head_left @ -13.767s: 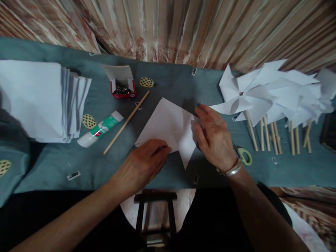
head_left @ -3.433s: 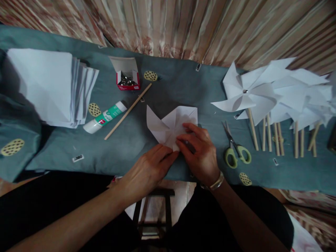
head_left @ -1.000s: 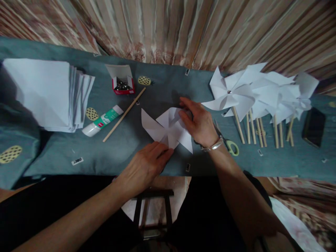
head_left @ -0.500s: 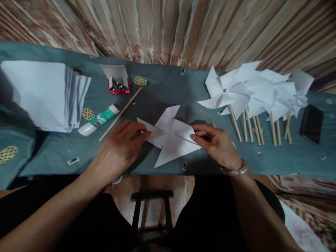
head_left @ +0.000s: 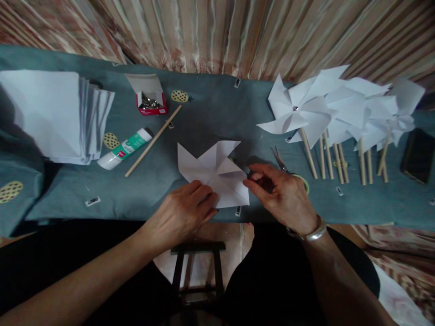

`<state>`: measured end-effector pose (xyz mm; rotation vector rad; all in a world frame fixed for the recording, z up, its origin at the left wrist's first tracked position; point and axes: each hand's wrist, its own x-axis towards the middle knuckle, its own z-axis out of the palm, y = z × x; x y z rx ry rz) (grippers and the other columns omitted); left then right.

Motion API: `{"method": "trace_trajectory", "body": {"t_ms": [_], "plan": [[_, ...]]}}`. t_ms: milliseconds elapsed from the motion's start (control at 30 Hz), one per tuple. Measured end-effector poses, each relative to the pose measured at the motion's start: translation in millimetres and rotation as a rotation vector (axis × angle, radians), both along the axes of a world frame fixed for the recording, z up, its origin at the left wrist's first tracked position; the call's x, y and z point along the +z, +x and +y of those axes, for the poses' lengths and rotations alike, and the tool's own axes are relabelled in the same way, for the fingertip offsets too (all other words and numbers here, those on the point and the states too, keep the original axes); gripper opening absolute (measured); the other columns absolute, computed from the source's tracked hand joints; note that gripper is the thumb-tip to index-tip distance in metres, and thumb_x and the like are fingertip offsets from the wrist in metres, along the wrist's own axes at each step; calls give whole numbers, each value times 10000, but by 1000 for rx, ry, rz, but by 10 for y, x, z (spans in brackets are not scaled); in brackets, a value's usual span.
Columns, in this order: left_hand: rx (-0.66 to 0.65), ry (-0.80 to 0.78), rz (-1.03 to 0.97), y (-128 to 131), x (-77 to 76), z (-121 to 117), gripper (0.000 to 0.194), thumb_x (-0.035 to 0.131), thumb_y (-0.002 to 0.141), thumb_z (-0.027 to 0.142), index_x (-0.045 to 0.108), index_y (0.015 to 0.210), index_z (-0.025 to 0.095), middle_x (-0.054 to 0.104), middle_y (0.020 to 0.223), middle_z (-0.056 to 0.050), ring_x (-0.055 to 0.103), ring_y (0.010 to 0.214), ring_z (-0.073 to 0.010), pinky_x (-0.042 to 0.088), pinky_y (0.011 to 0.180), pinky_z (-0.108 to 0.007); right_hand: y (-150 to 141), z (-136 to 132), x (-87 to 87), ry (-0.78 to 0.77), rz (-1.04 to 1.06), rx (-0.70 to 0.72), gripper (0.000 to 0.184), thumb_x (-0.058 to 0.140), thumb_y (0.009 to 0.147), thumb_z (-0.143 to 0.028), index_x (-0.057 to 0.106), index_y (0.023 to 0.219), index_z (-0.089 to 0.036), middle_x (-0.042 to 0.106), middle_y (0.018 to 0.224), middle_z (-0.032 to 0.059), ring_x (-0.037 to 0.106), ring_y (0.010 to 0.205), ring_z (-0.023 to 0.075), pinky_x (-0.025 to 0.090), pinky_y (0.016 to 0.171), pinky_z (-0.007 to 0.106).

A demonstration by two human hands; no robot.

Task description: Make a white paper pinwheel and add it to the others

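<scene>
A white paper pinwheel [head_left: 212, 174] without a stick lies on the cloth-covered table in front of me, its blades folded in toward the centre. My left hand [head_left: 186, 210] has its fingers closed on the lower blade, covering part of it. At the right blade's edge, the thumb and index finger of my right hand [head_left: 283, 194] pinch the paper. Just beyond that hand lie scissors [head_left: 281, 162], their handle partly behind it. A bare wooden stick [head_left: 153, 140] rests slantwise to the left of the pinwheel.
Left on the table [head_left: 217, 115] are a stack of white paper [head_left: 44, 115], a glue stick [head_left: 125, 148] and an open red box [head_left: 151, 103] of small metal pieces. Several finished pinwheels [head_left: 309, 104] on sticks overlap at the right, beside a dark phone [head_left: 418, 155]. A curtain [head_left: 204, 36] hangs behind.
My left hand has moved from the left blade to the lower one. The pinwheel has turned a little, and my right hand stays at its right side. More of the scissors shows.
</scene>
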<state>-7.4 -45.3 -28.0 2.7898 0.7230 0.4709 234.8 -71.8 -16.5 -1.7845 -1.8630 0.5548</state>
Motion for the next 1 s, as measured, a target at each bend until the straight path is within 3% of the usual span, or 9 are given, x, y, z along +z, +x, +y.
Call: {"method": "trace_trajectory", "body": {"t_ms": [133, 433, 567, 733, 1000], "plan": [[-6, 49, -26, -27, 14, -23, 124, 545, 977, 169, 653, 986, 110, 679, 857, -53, 624, 755, -192, 558, 623, -301, 32, -31, 66, 95, 40, 98, 156, 630, 929, -217, 735, 1042, -192, 775, 915, 53, 718, 832, 207, 566, 806, 349], [-7, 59, -83, -91, -26, -105, 241, 394, 1023, 147, 629, 1008, 100, 696, 909, -82, 641, 815, -209, 565, 620, -315, 54, -70, 56, -81, 326, 236, 232, 642, 902, -143, 753, 1082, -238, 772, 1149, 46, 730, 1076, 197, 587, 968, 338], [-7, 52, -77, -73, -31, -100, 260, 385, 1025, 151, 638, 983, 106, 692, 902, -83, 629, 813, -210, 557, 640, -317, -32, -48, 32, -100, 448, 223, 154, 666, 893, -158, 768, 978, -236, 785, 1085, 45, 744, 1037, 201, 606, 940, 343], [-10, 22, -71, -68, -54, -105, 260, 404, 1021, 156, 652, 955, 113, 684, 890, -79, 619, 814, -203, 556, 671, -316, -154, -29, 2, -127, 484, 221, 148, 671, 896, -166, 753, 996, -237, 788, 1076, 35, 745, 1016, 192, 604, 937, 348], [11, 74, -118, -72, -42, -108, 146, 504, 986, 127, 615, 1068, 80, 711, 917, -80, 645, 829, -196, 598, 710, -311, -300, -68, -56, -52, 328, 117, 105, 657, 907, -173, 741, 950, -218, 790, 926, 6, 736, 790, 157, 585, 742, 271]]}}
